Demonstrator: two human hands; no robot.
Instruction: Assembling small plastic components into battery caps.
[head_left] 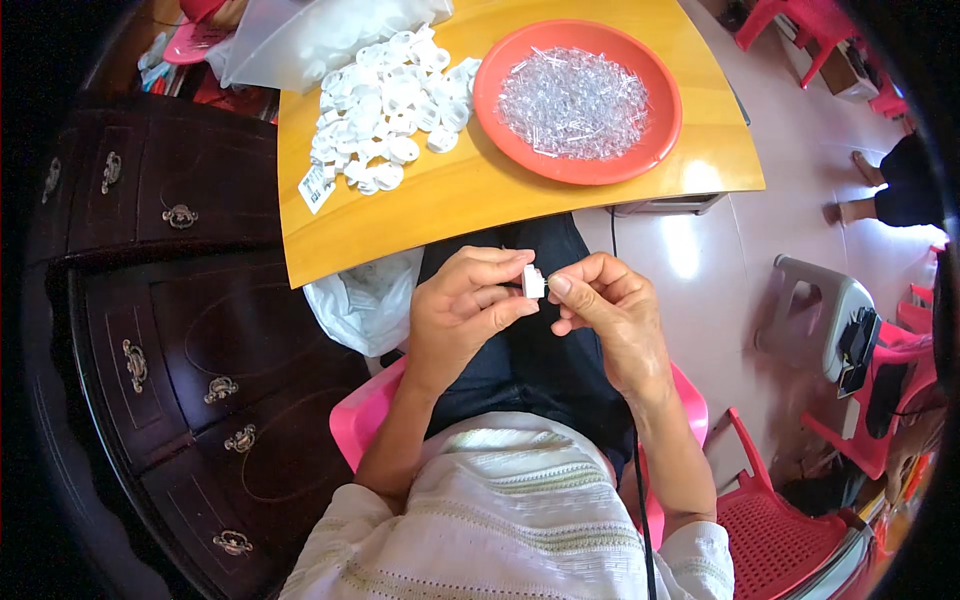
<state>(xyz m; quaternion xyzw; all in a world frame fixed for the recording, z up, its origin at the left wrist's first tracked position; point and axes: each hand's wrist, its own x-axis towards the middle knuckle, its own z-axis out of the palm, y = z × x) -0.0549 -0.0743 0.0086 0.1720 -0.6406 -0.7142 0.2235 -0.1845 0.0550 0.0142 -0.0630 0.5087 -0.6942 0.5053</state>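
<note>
Above my lap, my left hand [474, 300] pinches a small white plastic part [533, 282] between thumb and fingers. My right hand [608, 305] is closed in a pinch at the part's right side, on what looks like a thin clear plastic pin [546, 285], mostly hidden by the fingertips. On the table beyond lies a loose heap of similar white plastic parts [385, 110]. To its right, a round red tray [492, 135] holds a pile of short clear plastic pins [572, 100].
The yellow wooden table [400, 222] has its near edge just past my hands. A translucent plastic bag [300, 45] lies at its far left, and a white bag [355, 310] hangs below. Dark drawers [200, 330] stand left; a grey stool [815, 310] and red chairs stand right, near another person's legs.
</note>
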